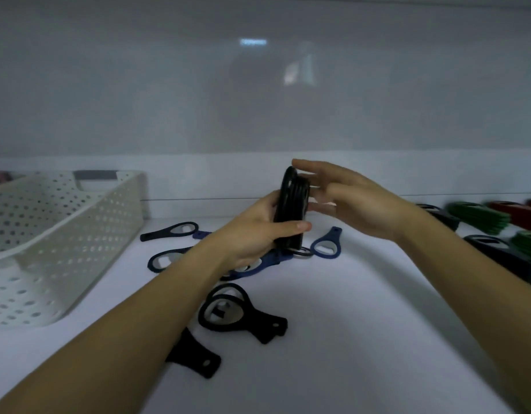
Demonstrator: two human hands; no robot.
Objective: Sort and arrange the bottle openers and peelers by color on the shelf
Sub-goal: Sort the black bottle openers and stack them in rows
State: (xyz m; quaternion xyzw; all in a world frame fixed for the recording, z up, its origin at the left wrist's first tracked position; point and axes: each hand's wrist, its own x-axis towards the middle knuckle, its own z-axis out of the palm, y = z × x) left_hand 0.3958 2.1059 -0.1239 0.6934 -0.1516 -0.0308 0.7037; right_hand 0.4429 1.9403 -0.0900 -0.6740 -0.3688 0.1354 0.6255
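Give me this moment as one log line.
left hand: grips black stack upright | right hand: open, at stack's side | loose: black opener, blue opener on shelf | basket: left

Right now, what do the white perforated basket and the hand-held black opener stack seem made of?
White perforated basket: likely moulded plastic, matte; even hole grid, rounded rim. Stack of black bottle openers in left hand: seemingly matte plastic; loose black opener shows a shiny, possibly metal insert.
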